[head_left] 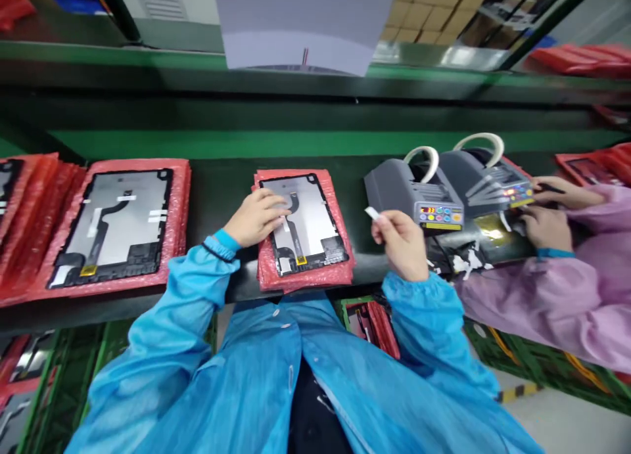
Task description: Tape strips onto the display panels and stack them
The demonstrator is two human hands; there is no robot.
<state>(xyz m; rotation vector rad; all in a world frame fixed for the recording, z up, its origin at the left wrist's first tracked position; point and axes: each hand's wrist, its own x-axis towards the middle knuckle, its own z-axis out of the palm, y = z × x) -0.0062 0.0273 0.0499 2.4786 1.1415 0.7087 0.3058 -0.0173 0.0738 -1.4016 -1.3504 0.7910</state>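
Note:
A tablet screen assembly lies back side up on a stack of red bubble-wrap sleeves in front of me. My left hand rests over its left edge, fingers stretched across the silver back near the black flex cable. Off to the right, my right hand pinches a short white strip of tape between thumb and forefinger. That hand is just in front of a grey tape dispenser with a lit display and a white tape roll on top.
Left of me, another screen assembly with white tape pieces lies on red sleeves. At right, a co-worker's hands are beside a second tape dispenser. Tape scraps lie by the bench edge. Green crates stand below.

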